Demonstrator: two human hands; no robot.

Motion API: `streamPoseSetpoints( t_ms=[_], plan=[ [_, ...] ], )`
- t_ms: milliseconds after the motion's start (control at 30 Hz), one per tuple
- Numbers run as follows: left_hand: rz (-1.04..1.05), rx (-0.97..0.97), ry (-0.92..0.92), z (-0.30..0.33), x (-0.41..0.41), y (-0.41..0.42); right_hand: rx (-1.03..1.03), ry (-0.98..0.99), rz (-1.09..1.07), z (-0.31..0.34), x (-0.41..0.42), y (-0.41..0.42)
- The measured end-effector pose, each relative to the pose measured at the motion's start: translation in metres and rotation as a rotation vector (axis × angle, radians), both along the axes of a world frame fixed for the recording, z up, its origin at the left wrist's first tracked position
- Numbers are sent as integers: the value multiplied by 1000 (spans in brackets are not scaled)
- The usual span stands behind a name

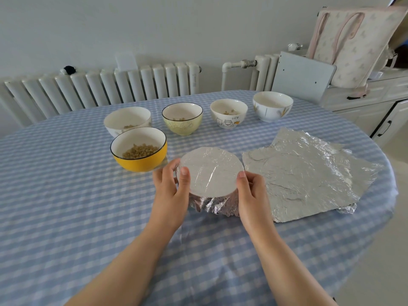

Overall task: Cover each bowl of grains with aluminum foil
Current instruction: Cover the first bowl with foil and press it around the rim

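Head view: foil-covered bowl (212, 171) at frame centre, left hand (171, 191) and right hand (251, 191) curled round its sides, thumbs on the rim. Judgement: press the skirt tight all round, keeping the top taut and untorn. Count: one covered bowl; five uncovered, namely yellow bowl (141, 161), three white, one pale green. Spare foil sheets (309, 171) centre-right, overlapping; number unclear.
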State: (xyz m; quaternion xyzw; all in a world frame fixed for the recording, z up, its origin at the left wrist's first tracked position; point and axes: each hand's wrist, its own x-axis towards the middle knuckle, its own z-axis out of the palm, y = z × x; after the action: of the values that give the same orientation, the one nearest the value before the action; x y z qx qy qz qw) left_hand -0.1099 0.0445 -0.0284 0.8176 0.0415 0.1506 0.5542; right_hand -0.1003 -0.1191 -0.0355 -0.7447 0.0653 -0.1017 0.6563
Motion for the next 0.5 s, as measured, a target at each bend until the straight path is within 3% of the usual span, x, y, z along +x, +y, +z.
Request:
streamPoseSetpoints(
  t_ms=[100, 267, 333, 500],
  plan=[
    [33, 65, -4, 2, 2, 1, -31, -26, 4, 0, -1, -2],
    [15, 355, -217, -3, 10, 13, 2, -65, -17, 1, -6, -1],
    [-96, 294, -229, -1, 13, 12, -16, -64, -15, 4, -9, -1],
    [-307, 85, -48, -1, 15, 17, -13, -57, -17, -1, -12, -1]
  ],
)
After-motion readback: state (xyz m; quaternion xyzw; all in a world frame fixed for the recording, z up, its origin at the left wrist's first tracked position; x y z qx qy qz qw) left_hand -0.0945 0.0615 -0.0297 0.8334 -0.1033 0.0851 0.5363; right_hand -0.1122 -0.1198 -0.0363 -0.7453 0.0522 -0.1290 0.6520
